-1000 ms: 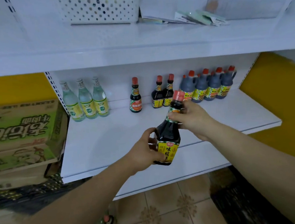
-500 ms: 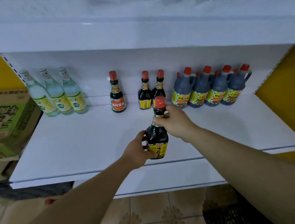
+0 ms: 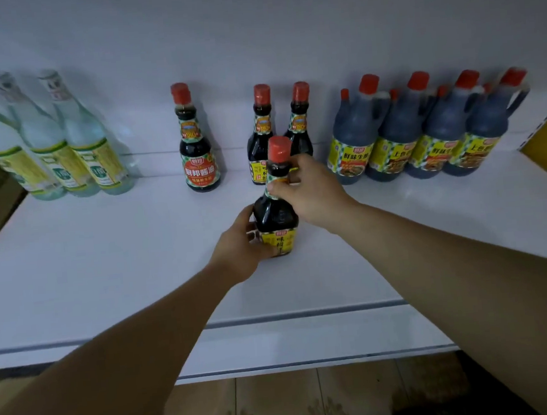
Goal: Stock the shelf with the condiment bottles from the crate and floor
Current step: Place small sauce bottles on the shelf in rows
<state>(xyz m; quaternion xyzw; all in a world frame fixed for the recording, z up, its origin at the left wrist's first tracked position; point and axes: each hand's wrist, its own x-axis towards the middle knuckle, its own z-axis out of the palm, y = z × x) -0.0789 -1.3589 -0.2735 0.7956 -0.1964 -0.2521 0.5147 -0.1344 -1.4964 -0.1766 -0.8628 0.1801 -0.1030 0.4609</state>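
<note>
While the white shelf point(image 3: 107, 269) spreads across the whole view, its far edge carries a row of stock: four dark handled jugs point(image 3: 430, 136) at the far right, three clear bottles point(image 3: 55, 149) at the far left, and between them a red-labelled sauce bottle point(image 3: 198, 147) and a pair of yellow-labelled bottles point(image 3: 259, 133). Just near of that pair, upright at mid-shelf, is the dark condiment bottle point(image 3: 277, 213) with a red cap and yellow label, the one being stocked. Whether its base already touches the shelf cannot be told. The left hand point(image 3: 239, 252) wraps its lower body from the left, fingers curled round the label. The right hand point(image 3: 310, 191) pinches its neck just under the cap. The step in hand looks like the placing of this bottle. The next move probably calls for easing it farther in, into line with its matching pair, upright and clear of the neighbours, before both hands let go.
</note>
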